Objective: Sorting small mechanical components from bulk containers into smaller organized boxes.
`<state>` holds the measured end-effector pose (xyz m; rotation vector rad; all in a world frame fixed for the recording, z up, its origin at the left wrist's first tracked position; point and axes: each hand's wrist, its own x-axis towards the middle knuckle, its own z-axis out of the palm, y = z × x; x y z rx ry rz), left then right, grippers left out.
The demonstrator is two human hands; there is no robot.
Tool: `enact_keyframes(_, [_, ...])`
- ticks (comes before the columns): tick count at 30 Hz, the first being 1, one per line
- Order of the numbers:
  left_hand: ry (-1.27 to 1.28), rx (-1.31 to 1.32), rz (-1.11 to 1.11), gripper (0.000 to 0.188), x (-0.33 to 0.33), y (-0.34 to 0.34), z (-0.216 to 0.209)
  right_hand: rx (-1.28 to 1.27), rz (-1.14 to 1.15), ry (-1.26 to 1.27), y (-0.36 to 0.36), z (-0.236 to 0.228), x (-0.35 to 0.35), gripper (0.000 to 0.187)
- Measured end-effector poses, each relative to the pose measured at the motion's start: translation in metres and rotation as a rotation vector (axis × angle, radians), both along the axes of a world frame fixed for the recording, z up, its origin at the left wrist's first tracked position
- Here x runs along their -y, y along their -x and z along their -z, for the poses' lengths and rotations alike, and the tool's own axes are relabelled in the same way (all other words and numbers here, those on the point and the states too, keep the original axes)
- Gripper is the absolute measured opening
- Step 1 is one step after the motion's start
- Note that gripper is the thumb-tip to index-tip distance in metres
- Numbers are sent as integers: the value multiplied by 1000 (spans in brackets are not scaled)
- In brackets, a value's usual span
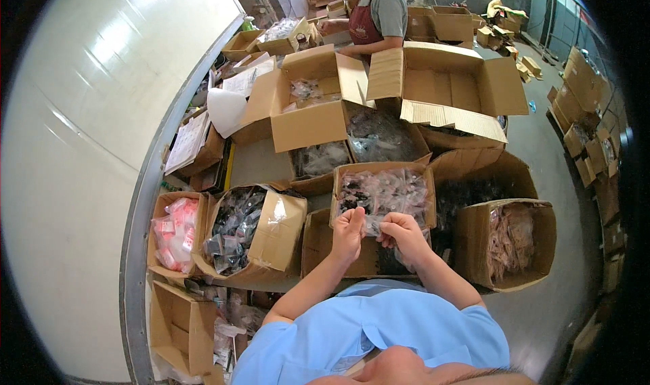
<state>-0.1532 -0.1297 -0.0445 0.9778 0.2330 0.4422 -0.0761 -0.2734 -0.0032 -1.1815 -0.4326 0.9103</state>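
Before my chest, both hands pinch a small clear plastic bag [372, 226]. My left hand [349, 236] is closed on its left side, thumb pointing up. My right hand [402, 235] is closed on its right side, fingertips bent inward. What the bag holds is too small to make out. Just beyond my hands stands a cardboard box [432, 194] heaped with clear bags [382, 188] of small dark and pinkish pieces. Under my hands sits another open box [318, 244], partly hidden by them.
At left, one box [211, 260] holds dark packets and another [177, 271] pink-and-white packets. A box [474, 249] of brownish packets lies tilted at right. Large open cartons [308, 129] stand beyond. Across the table is a person in a dark red apron [364, 25]. A white panel [74, 148] borders the left.
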Motion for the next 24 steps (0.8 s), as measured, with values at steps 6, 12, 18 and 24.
enact_keyframes(6, [267,-126,-94,15,21,2,-18,-108,63,-35,-2,6,-5,13])
enact_keyframes(12, [331,-27,-33,27,11,1,10,-123,0,-21,1,2,-16,12])
enact_keyframes(18, [609,-185,-114,29,17,-19,-32,-145,82,-54,-15,9,-31,14])
enact_keyframes(24, [516,-49,28,33,2,-24,5,-184,96,-31,-26,1,-36,12])
